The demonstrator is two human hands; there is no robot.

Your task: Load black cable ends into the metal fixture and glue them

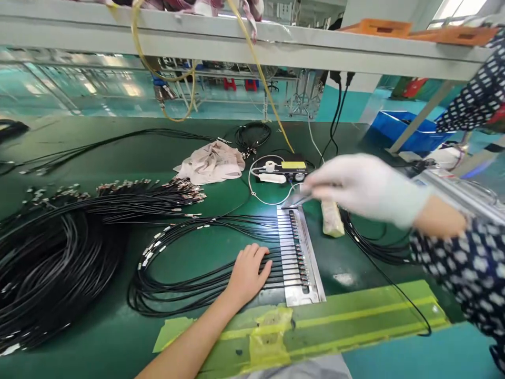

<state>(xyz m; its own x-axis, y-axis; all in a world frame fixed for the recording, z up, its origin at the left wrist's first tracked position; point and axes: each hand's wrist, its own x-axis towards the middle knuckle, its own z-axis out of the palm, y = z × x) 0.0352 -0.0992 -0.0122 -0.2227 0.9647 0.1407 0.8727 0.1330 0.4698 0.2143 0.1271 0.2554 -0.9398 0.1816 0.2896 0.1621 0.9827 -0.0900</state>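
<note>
My left hand (248,273) is bare and lies flat, fingers together, pressing down a row of thin black cables (177,287) where they enter a metal comb fixture (313,263). The cable ends sit side by side in the fixture's slots. My right hand (365,188), in a white glove and blurred by motion, is closed on a thin pen-like tool (296,201). The tool's tip is at the far end of the fixture. A yellowish block (332,218) lies just right of the fixture.
A large bundle of black cables (51,263) with metal connectors fills the left of the green mat. A crumpled cloth (211,163) and a small black control box (282,171) lie behind. Green tape strips (335,316) run along the front edge. A blue bin (402,129) stands at the back right.
</note>
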